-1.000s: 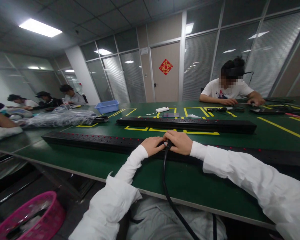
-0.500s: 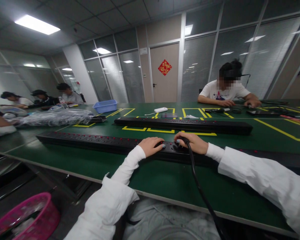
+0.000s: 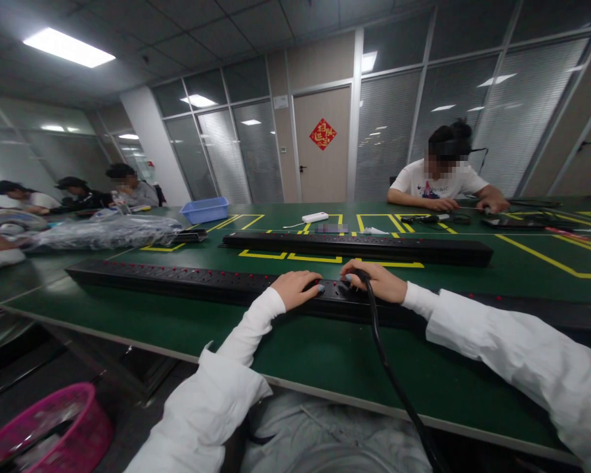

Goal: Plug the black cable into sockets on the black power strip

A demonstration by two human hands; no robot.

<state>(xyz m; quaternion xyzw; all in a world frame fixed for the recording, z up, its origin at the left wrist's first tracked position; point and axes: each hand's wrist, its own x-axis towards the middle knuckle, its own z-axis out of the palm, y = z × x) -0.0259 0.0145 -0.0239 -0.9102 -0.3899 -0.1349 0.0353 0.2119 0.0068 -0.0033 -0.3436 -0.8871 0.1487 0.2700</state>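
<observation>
We have our left hand (image 3: 298, 290) laid over the top of the near power strip (image 3: 177, 281), fingers spread and loosely bent, the thumb apart from them and nothing held in it. Our right hand (image 3: 380, 282), just to its right, is closed around the plug (image 3: 363, 276) of a thick black cord (image 3: 383, 355); we cannot tell whether the plug sits in a socket, since the fingers cover it. The cord hangs toward us over the near edge of the green table (image 3: 142, 322).

The near strip (long, black and dotted with red) runs from left to right across the table in front of us. Beyond it lies a far power strip (image 3: 359, 249), set among yellow tape lines (image 3: 536, 255). A blue bin (image 3: 205, 211) stands at the far left, near some clear plastic wrapping (image 3: 108, 230). At the far right sits a co-worker (image 3: 436, 187), both hands on the table.
</observation>
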